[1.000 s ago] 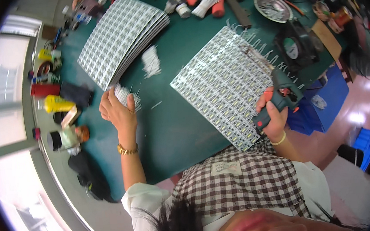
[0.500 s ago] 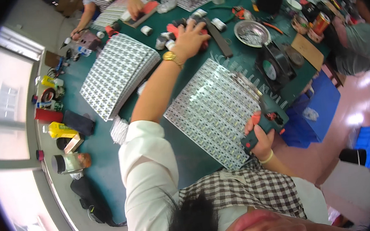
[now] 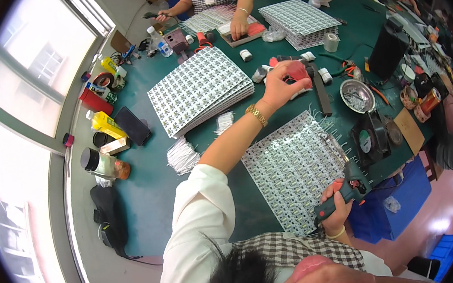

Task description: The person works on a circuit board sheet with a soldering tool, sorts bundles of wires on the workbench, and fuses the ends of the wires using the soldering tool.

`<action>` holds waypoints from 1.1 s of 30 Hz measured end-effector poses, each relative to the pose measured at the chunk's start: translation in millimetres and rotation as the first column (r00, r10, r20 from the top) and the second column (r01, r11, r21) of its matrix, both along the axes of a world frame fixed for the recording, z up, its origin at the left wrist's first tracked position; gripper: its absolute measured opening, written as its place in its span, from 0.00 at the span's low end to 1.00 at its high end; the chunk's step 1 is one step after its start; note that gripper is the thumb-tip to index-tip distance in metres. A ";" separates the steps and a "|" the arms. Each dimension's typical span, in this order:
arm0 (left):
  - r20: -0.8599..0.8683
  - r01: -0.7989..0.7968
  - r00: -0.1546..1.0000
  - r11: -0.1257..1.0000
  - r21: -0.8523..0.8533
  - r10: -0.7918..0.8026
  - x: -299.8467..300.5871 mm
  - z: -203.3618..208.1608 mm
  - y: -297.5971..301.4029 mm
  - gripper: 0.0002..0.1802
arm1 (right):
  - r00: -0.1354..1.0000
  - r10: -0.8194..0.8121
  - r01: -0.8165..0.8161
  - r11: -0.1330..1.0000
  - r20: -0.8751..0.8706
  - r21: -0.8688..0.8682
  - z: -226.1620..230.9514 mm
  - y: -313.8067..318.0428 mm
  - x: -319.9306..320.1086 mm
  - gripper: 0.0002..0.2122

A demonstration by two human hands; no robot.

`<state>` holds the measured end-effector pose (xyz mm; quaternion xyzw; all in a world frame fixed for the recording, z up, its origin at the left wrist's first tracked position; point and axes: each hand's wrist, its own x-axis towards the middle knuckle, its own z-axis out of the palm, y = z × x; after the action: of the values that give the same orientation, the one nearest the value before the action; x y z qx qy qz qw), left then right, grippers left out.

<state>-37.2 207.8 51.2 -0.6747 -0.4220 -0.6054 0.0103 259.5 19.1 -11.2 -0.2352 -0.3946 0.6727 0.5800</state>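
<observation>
The left hand (image 3: 275,89) reaches over the middle of the green table (image 3: 156,208), beyond the far corner of the white circuit-board panel (image 3: 292,173). Its thumb and fingers are curled together and appear to pinch a red bundle (image 3: 297,70), though the fingertips are partly hidden. The bundle is likely light and fairly soft, with some give when squeezed; a grip around its middle should keep it from fraying or slipping at the ends.

The right hand (image 3: 336,211) wraps its fingers around the handle of a dark green pistol-grip tool, probably a soldering gun (image 3: 355,182), over the panel's right side, toward the right edge of the table. This looks the heavier of the 2 held things, with a hard, stiff casing; the handle is the place to hold it, and the slim metal nose is best left untouched, as it may be hot.

The panel lies flat, its near corner by the table's near edge. It seems thin and springy, with small parts that could chip, so its bare margins would be the safer hold. Pale wire ends (image 3: 352,157) fringe its right side and would probably bend or snag easily.
</observation>
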 end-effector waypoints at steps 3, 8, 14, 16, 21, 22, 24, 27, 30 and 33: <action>0.676 0.313 0.720 0.942 -0.120 -0.153 -6.2 2.1 -39.5 0.14 | 1.000 -0.014 0.014 1.000 0.005 -0.007 1.2 -0.4 -4.2 0.17; 0.852 0.363 0.434 0.922 0.132 -0.293 -25.2 -11.7 -105.2 0.13 | 0.999 -0.032 0.031 0.999 0.012 0.038 -1.8 -2.6 -5.0 0.17; 0.969 0.457 0.197 0.889 0.043 -0.148 -39.5 -22.9 -192.3 0.09 | 0.999 0.009 -0.008 1.000 -0.044 0.030 -2.3 -3.4 -3.1 0.18; 0.911 0.496 0.396 0.807 -0.321 0.119 -43.2 -28.1 -205.9 0.09 | 1.000 0.011 -0.010 0.999 -0.029 0.036 2.5 -2.7 -2.3 0.18; 0.970 0.708 0.232 0.672 -0.220 0.073 -40.6 -15.1 -238.9 0.16 | 0.998 -0.009 0.004 0.997 0.059 0.081 16.8 -6.7 -15.4 0.17; 0.952 0.723 0.306 0.647 -0.242 0.015 -39.3 -11.5 -241.6 0.18 | 0.995 -0.042 0.033 0.995 0.093 0.095 23.2 -9.1 -21.0 0.17; 0.915 0.696 0.404 0.655 -0.294 -0.019 -30.8 -1.4 -242.7 0.19 | 0.995 -0.067 0.061 0.995 0.076 0.078 37.8 -18.1 -33.8 0.16; 0.902 0.714 0.431 0.619 -0.327 -0.020 -24.7 7.7 -254.4 0.17 | 0.999 -0.024 0.025 0.999 0.049 -0.037 56.1 -32.2 -61.5 0.16; 0.962 0.795 0.269 0.553 -0.250 0.047 -21.6 10.3 -261.5 0.12 | 0.995 0.044 -0.040 0.998 0.088 -0.043 63.9 -39.7 -83.8 0.17; 0.992 0.879 0.117 0.461 -0.123 0.043 -22.2 8.6 -264.4 0.09 | 0.979 0.144 -0.139 0.989 0.146 -0.045 66.3 -41.4 -95.7 0.18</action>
<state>-59.4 -56.6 59.8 -0.2210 -0.2911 -0.6054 -0.7070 163.8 -22.3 55.1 -0.2659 -0.4409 0.6994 0.4957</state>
